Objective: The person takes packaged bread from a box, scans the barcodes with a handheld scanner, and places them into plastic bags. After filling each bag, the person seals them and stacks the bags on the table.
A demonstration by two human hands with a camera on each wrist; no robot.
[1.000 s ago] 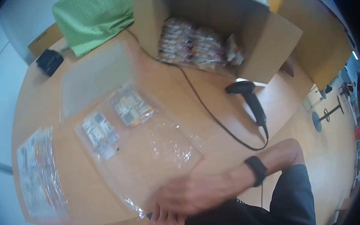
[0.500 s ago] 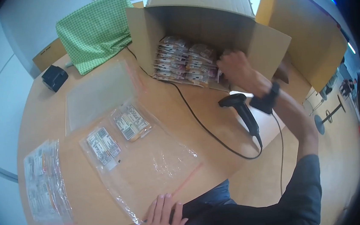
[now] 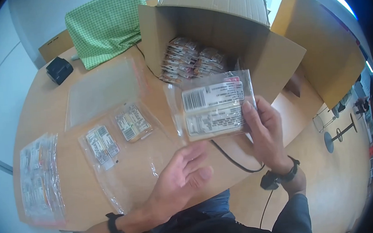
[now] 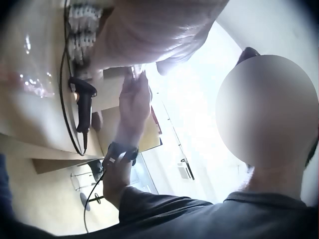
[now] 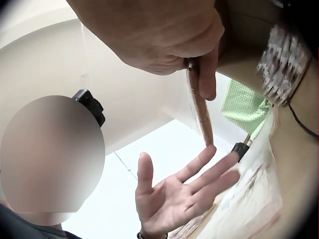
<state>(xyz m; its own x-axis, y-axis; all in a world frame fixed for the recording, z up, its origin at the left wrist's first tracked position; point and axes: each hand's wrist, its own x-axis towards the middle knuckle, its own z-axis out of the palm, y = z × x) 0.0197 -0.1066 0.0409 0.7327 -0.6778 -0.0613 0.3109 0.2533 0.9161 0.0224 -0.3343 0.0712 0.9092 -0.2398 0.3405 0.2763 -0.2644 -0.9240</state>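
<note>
My right hand (image 3: 267,129) pinches a flat, clear plastic packet (image 3: 214,107) by its right edge, thumb in front. White labels with a barcode and small print cover the side facing me. In the right wrist view the packet (image 5: 202,109) shows edge-on, thin and brownish. Below and left of it, my left hand (image 3: 180,177) is held up with nothing in it, its fingers spread in the right wrist view. Two similar packets, a left one (image 3: 103,143) and a right one (image 3: 133,122), lie on a large clear plastic bag (image 3: 130,179) on the table.
An open cardboard box (image 3: 279,59) at the back holds stacked packets (image 3: 181,59). A handheld scanner (image 4: 84,104) with a black cable lies in front of it. Filled bags (image 3: 41,178) lie at left, flat clear bags (image 3: 104,90) behind, near a green checked cloth (image 3: 108,30) and black device (image 3: 59,70).
My right hand went from over my left hand into the box, then came back with a packet. My left hand rose from the table edge towards it.
</note>
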